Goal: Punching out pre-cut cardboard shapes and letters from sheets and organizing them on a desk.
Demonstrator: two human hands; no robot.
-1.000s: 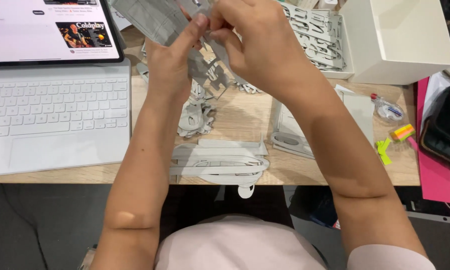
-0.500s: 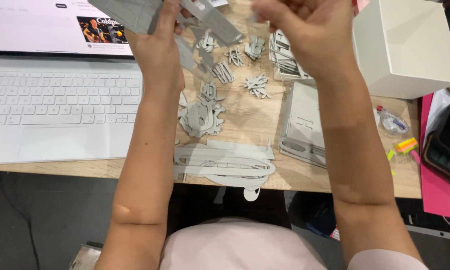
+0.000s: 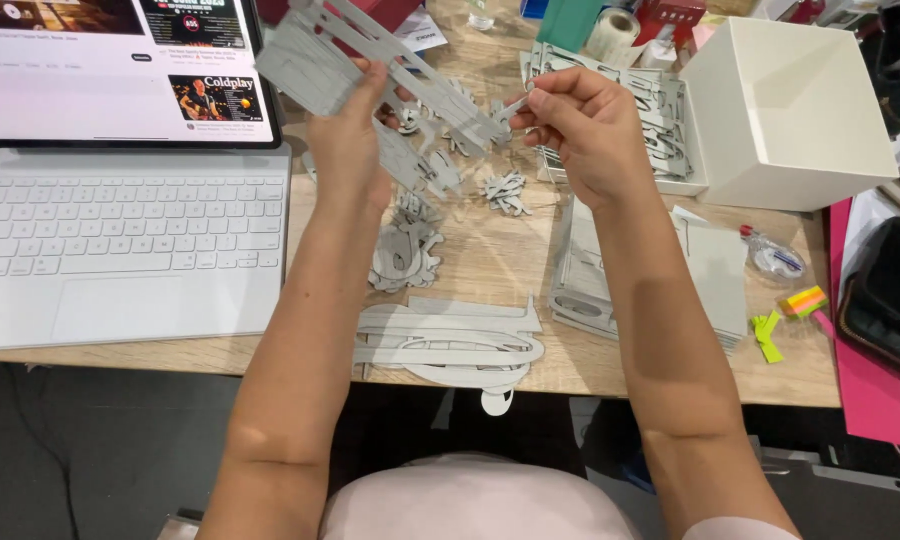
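Observation:
My left hand [image 3: 348, 140] holds up a grey punched-out card sheet [image 3: 315, 62] above the wooden table [image 3: 490, 255]; the sheet slants down to the right. My right hand [image 3: 590, 130] pinches a small grey cut-out piece [image 3: 513, 108] at the sheet's lower right end. Below the hands lie several loose grey cut-out pieces [image 3: 406, 250] and small spiky ones [image 3: 503, 190]. A larger flat pile of grey card shapes [image 3: 450, 345] sits at the table's front edge.
A white laptop [image 3: 120, 235] with a lit screen stands at the left. A white box [image 3: 785, 110] stands at the right, with more grey sheets [image 3: 660, 100] beside it and a stack [image 3: 710, 275] in front. Pink paper [image 3: 875, 390], a dark case [image 3: 890, 300] and coloured tabs [image 3: 800, 303] lie far right.
The view has shifted down, so both hands sit lower in frame. My hands have moved apart, the left keeping the sheet, the right pulling a small piece off its end.

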